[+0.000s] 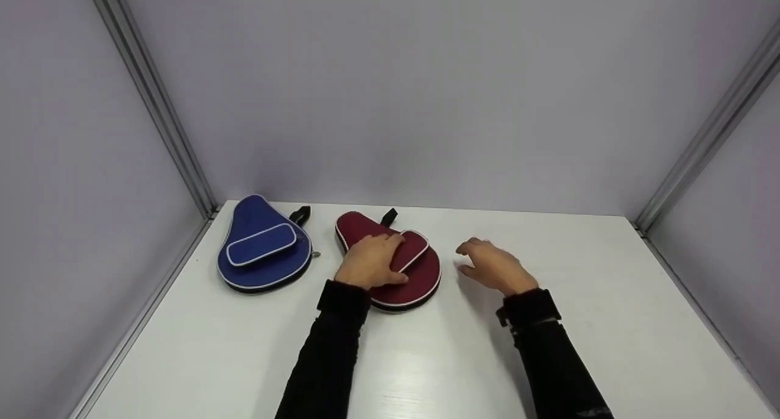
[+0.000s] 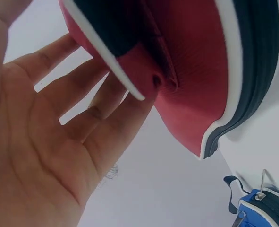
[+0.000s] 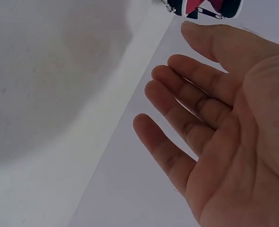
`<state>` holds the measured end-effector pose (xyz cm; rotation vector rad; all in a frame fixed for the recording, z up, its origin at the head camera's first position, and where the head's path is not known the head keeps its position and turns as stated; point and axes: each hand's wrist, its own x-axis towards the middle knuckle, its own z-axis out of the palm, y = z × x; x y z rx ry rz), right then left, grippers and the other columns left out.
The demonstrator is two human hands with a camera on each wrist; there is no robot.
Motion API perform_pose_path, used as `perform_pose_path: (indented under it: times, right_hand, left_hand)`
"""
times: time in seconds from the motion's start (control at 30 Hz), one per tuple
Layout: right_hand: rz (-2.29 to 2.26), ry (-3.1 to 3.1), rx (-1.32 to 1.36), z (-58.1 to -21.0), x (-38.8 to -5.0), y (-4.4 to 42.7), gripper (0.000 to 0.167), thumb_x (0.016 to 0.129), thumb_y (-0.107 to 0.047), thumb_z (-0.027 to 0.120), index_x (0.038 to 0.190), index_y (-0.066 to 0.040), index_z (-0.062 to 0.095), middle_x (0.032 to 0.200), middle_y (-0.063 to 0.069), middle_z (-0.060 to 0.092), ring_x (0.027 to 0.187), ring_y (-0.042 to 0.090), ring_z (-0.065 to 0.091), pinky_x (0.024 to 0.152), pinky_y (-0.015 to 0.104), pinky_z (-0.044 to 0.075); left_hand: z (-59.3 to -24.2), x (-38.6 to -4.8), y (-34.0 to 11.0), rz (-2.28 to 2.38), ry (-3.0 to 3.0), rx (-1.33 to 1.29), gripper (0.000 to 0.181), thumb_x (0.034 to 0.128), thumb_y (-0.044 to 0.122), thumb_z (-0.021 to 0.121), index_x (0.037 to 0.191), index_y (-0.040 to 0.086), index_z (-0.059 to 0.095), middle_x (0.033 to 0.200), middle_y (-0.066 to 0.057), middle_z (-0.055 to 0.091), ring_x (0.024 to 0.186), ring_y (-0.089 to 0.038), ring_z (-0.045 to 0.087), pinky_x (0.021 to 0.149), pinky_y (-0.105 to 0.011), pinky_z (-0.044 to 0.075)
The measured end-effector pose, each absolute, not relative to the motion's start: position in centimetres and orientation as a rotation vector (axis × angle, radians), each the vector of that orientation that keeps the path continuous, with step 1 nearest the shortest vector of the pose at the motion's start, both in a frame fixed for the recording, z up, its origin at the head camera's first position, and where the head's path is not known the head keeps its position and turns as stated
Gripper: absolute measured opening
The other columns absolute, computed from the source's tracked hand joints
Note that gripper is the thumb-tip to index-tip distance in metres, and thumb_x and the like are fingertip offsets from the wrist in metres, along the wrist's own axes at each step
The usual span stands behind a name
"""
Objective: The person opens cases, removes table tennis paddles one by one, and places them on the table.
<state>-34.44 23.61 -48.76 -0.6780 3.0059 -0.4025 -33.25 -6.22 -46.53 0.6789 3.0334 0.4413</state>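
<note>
A dark red table tennis paddle case with white piping and a front pocket lies near the middle of the white table. My left hand is over its pocket side. In the left wrist view, the fingers stretch out and their tips touch the edge of the red pocket. To the right of the case, my right hand hovers above the table with loosely bent fingers and holds nothing. Its palm shows in the right wrist view, with a bit of the red case at the top.
A blue paddle case of the same shape lies left of the red one, with a black strap at its side. Grey panels enclose the white table at the back and both sides.
</note>
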Motion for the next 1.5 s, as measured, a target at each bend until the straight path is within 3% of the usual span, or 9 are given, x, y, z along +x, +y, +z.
perform_pose_path:
  times: [0.43, 0.57, 0.67, 0.73, 0.83, 1.13, 1.3, 1.5]
  right_hand:
    - [-0.438, 2.851, -0.685, -49.1, -34.6, 22.8, 0.033, 0.105, -0.011, 0.085, 0.136, 0.002, 0.081, 0.139, 0.019, 0.078, 0.137, 0.044, 0.075, 0.12, 0.061, 0.063]
    - [-0.454, 2.817, -0.704, -49.2, -34.6, 22.3, 0.02, 0.1, -0.006, 0.084, 0.119, -0.003, 0.086, 0.123, 0.011, 0.081, 0.115, 0.03, 0.078, 0.107, 0.054, 0.068]
    - [-0.438, 2.823, -0.763, -49.4, -34.7, 22.1, 0.007, 0.097, -0.003, 0.085, 0.103, -0.005, 0.084, 0.102, 0.004, 0.077, 0.094, 0.017, 0.069, 0.088, 0.041, 0.065]
    - [-0.435, 2.824, -0.788, -49.5, -34.8, 22.0, 0.009, 0.096, -0.001, 0.085, 0.093, -0.007, 0.079, 0.09, 0.0, 0.07, 0.084, 0.014, 0.059, 0.077, 0.033, 0.057]
    - [-0.439, 2.825, -0.766, -49.6, -34.7, 21.8, 0.017, 0.095, -0.001, 0.085, 0.086, -0.01, 0.073, 0.084, -0.004, 0.061, 0.079, 0.013, 0.052, 0.072, 0.028, 0.047]
    - [-0.404, 2.823, -0.648, -49.6, -34.4, 21.3, 0.006, 0.102, -0.01, 0.088, 0.101, -0.008, 0.083, 0.092, -0.002, 0.074, 0.085, 0.013, 0.06, 0.083, 0.039, 0.061]
    - [-0.4, 2.826, -0.622, -49.3, -34.3, 21.5, 0.007, 0.104, -0.012, 0.086, 0.099, -0.01, 0.082, 0.089, -0.001, 0.07, 0.082, 0.015, 0.057, 0.076, 0.036, 0.056]
    - [-0.385, 2.931, -0.579, -49.3, -34.3, 22.0, 0.007, 0.103, -0.006, 0.076, 0.101, -0.009, 0.082, 0.092, 0.003, 0.075, 0.082, 0.017, 0.06, 0.074, 0.041, 0.059]
  left_hand:
    - [-46.0, -33.3, -5.8, 0.5, 2.944, 0.776, 0.079, 0.0895, 0.024, 0.094, 0.162, 0.01, 0.065, 0.153, -0.015, 0.079, 0.144, -0.038, 0.075, 0.128, -0.052, 0.059]
    - [-45.9, -33.2, -6.0, 0.544, 2.915, 0.792, 0.079, 0.0874, 0.023, 0.094, 0.161, 0.013, 0.067, 0.154, -0.011, 0.079, 0.143, -0.034, 0.075, 0.125, -0.053, 0.061]
    - [-46.0, -33.2, -6.2, 0.568, 2.905, 0.808, 0.08, 0.0867, 0.022, 0.093, 0.162, 0.014, 0.067, 0.156, -0.011, 0.079, 0.144, -0.034, 0.075, 0.124, -0.054, 0.061]
    - [-46.0, -33.2, -6.3, 0.581, 2.902, 0.818, 0.081, 0.0866, 0.022, 0.092, 0.163, 0.015, 0.067, 0.157, -0.011, 0.078, 0.145, -0.035, 0.074, 0.124, -0.055, 0.061]
    - [-46.0, -33.2, -6.4, 0.584, 2.899, 0.82, 0.081, 0.0863, 0.022, 0.092, 0.163, 0.016, 0.067, 0.156, -0.012, 0.079, 0.145, -0.036, 0.074, 0.123, -0.056, 0.062]
    - [-46.0, -33.4, -6.5, 0.568, 2.867, 0.774, 0.079, 0.0887, 0.022, 0.093, 0.163, 0.022, 0.067, 0.155, -0.011, 0.078, 0.145, -0.033, 0.073, 0.122, -0.057, 0.062]
    - [-46.0, -33.3, -6.4, 0.598, 2.86, 0.765, 0.076, 0.0923, 0.024, 0.093, 0.164, 0.021, 0.067, 0.161, -0.011, 0.075, 0.149, -0.035, 0.071, 0.124, -0.058, 0.06]
    - [-46.2, -33.2, -5.8, 0.57, 2.917, 0.733, 0.074, 0.1005, 0.03, 0.093, 0.167, 0.019, 0.065, 0.168, -0.012, 0.071, 0.157, -0.042, 0.066, 0.13, -0.061, 0.057]
